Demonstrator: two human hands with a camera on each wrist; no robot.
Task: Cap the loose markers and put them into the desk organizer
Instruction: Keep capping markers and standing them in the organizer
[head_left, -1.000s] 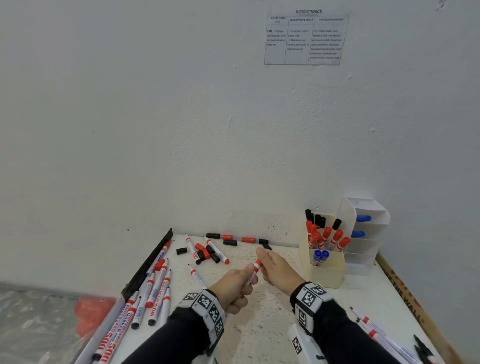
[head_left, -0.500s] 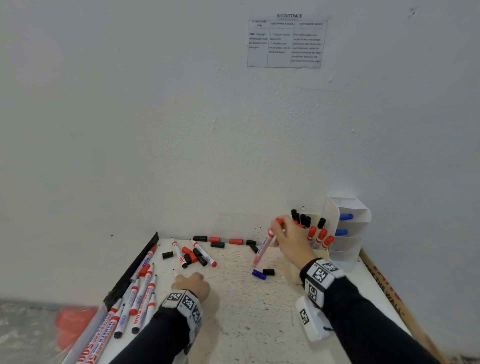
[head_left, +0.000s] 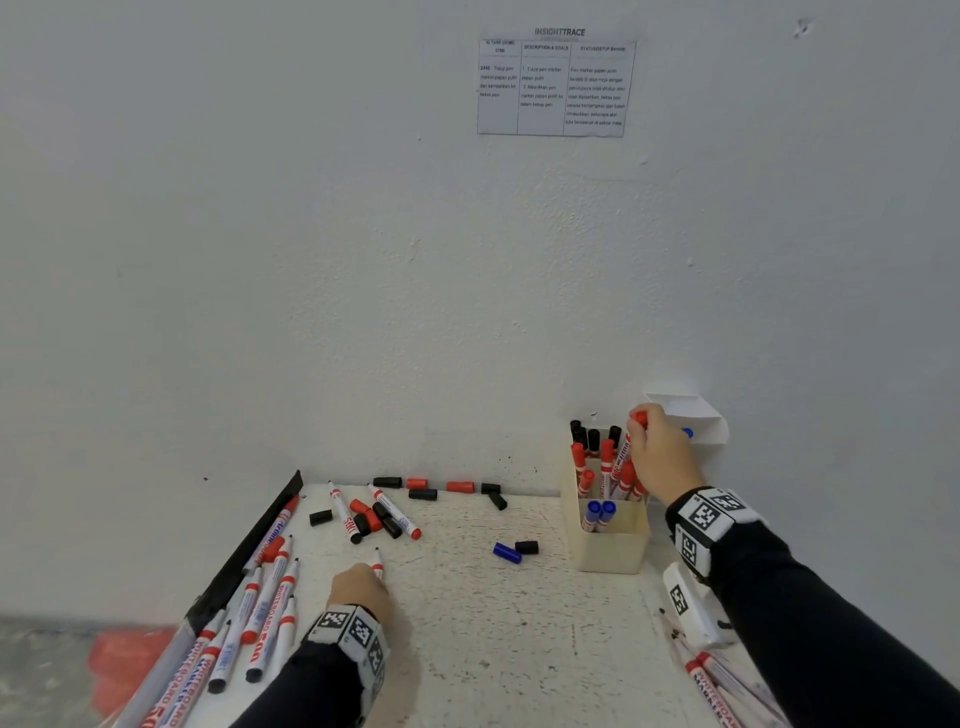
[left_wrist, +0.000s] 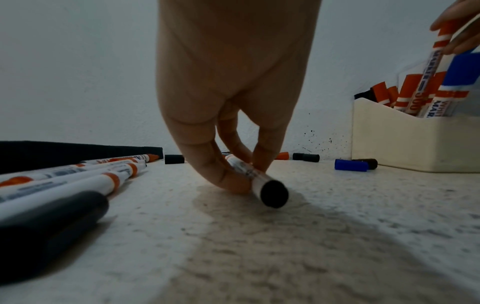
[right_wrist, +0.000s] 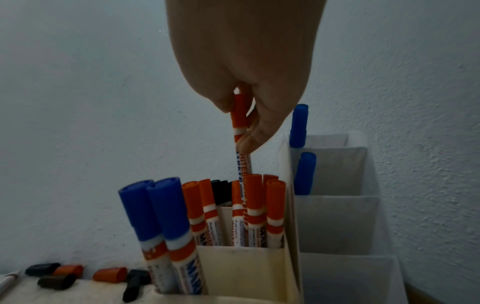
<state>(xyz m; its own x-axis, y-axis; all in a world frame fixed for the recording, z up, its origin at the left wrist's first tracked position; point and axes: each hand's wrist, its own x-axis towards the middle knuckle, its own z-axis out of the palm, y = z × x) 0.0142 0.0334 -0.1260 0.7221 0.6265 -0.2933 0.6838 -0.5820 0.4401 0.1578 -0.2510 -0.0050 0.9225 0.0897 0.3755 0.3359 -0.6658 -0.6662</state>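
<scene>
While the right hand (head_left: 662, 457) pinches a red-capped marker (right_wrist: 240, 131) by its cap — lower end already down among the red markers standing in the cream organizer (head_left: 613, 540) — the left hand (head_left: 361, 590) pinches an uncapped marker (left_wrist: 255, 178) lying flat on the table (head_left: 519, 649). More uncapped markers (head_left: 265, 608) lie along the table's left edge. Loose caps (head_left: 431, 488) sit near the wall, and a blue cap (head_left: 507, 553) touches a black cap (head_left: 526, 546) just left of the organizer.

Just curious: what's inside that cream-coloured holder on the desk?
The cream holder holds capped markers standing upright: two blue in front, red ones behind, black caps at the back. The right hand lowers another red marker in. Their lower ends are hidden.
</scene>
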